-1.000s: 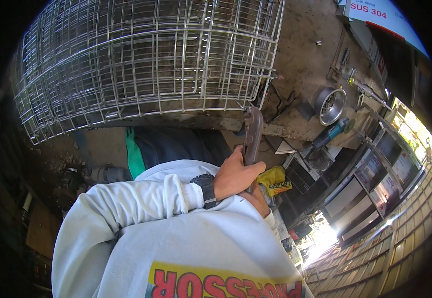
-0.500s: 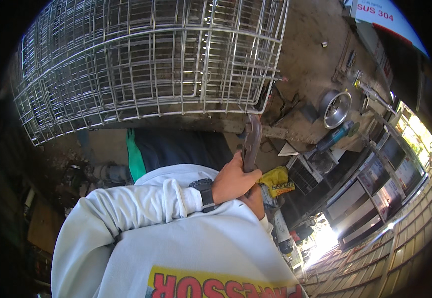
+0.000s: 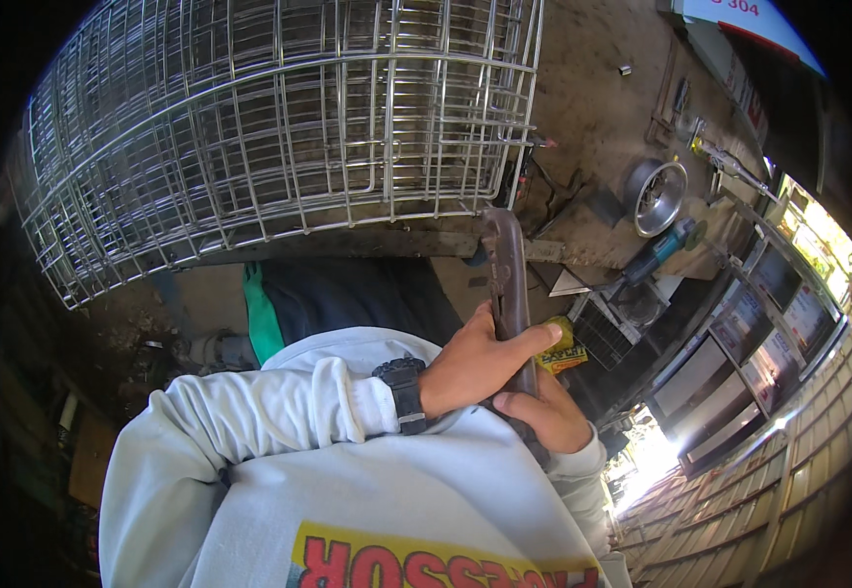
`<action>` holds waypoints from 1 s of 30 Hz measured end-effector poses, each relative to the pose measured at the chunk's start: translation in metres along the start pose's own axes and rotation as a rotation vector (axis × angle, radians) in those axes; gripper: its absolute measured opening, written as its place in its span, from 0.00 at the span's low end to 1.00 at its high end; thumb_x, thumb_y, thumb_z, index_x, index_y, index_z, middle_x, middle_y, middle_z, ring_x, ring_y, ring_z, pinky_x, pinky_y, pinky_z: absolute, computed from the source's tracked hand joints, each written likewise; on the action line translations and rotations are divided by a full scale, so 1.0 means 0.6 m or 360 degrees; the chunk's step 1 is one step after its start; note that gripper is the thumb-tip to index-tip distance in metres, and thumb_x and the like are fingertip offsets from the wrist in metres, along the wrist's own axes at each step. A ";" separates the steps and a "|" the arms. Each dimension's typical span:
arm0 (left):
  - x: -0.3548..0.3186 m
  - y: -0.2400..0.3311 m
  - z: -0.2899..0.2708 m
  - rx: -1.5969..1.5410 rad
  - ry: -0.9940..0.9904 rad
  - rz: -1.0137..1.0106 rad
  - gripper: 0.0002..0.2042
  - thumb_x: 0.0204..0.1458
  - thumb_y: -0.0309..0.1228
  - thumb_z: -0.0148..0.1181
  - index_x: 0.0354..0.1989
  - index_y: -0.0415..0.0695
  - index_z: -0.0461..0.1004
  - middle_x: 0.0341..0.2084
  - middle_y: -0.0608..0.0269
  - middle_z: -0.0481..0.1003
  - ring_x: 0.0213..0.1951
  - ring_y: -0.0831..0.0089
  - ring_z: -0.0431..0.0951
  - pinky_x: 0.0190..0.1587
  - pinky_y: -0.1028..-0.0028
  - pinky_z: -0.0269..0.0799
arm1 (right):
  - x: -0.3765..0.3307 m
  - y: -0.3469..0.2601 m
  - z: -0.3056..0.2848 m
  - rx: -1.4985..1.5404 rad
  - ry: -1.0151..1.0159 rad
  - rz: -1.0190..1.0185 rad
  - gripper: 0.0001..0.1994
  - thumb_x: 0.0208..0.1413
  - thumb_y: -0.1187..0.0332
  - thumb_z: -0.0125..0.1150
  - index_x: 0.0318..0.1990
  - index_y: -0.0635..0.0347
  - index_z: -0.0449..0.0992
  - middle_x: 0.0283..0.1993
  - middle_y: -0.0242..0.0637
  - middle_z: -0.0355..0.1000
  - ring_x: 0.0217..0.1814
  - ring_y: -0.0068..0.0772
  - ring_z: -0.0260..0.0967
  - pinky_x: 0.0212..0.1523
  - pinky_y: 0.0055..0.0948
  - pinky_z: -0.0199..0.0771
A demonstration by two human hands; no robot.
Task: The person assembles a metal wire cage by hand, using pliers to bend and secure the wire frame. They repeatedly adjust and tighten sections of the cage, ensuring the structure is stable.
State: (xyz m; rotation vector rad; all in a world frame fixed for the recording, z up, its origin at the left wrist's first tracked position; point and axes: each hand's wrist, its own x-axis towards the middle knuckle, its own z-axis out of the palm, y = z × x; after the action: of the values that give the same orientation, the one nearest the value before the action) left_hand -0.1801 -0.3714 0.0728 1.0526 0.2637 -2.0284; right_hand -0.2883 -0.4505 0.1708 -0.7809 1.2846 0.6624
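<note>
A silver wire-mesh basket [image 3: 279, 127] fills the upper left, its layered bars close to me. Just below its near right corner is the curved head of a brown metal plier-like hand tool [image 3: 509, 265]; whether the head touches the wire I cannot tell. My left hand [image 3: 470, 363], with a black watch at its wrist, is closed round the tool's middle, thumb across it. Lower down, my right hand [image 3: 551, 414] grips the handle end, thumb laid over it. The fingers of both hands are partly hidden.
To the right of the basket, a brown worktop [image 3: 602, 118] carries a round metal bowl-like piece [image 3: 659, 199] and a blue angle grinder [image 3: 663, 253]. A yellow packet [image 3: 565, 350] lies beyond my right hand. A dark grille [image 3: 602, 331] stands beside it.
The tool has come a little toward me and right, away from the basket's corner. My right hand has come out from behind the left and shows on its handle. The view has shifted slightly.
</note>
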 end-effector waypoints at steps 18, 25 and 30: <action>-0.021 0.100 -0.008 -0.0310 -0.0427 -0.0340 0.32 0.58 0.64 0.57 0.29 0.41 0.82 0.19 0.65 0.76 0.20 0.75 0.76 0.23 0.77 0.69 | -0.034 -0.154 -0.042 0.0039 -0.0134 0.0591 0.23 0.66 0.55 0.50 0.56 0.66 0.73 0.55 0.44 0.74 0.60 0.39 0.72 0.66 0.39 0.68; -0.032 0.113 -0.014 -0.0462 -0.0434 -0.0376 0.34 0.56 0.64 0.56 0.27 0.37 0.80 0.16 0.62 0.74 0.15 0.73 0.74 0.15 0.72 0.67 | -0.036 -0.166 -0.040 0.0157 -0.0200 0.0801 0.22 0.64 0.56 0.54 0.58 0.61 0.73 0.54 0.37 0.74 0.59 0.33 0.71 0.61 0.36 0.69; -0.032 0.131 -0.006 -0.0446 -0.0382 -0.0514 0.31 0.59 0.59 0.56 0.32 0.36 0.81 0.20 0.60 0.77 0.20 0.71 0.76 0.21 0.71 0.70 | -0.042 -0.154 -0.041 0.0128 -0.0182 0.0590 0.24 0.58 0.60 0.59 0.60 0.61 0.71 0.50 0.37 0.76 0.52 0.33 0.75 0.48 0.32 0.73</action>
State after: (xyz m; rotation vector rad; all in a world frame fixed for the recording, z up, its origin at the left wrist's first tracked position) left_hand -0.1135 -0.4091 0.0986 0.6154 0.6033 -2.2959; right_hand -0.2326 -0.5247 0.2055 -0.4343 1.3542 0.9318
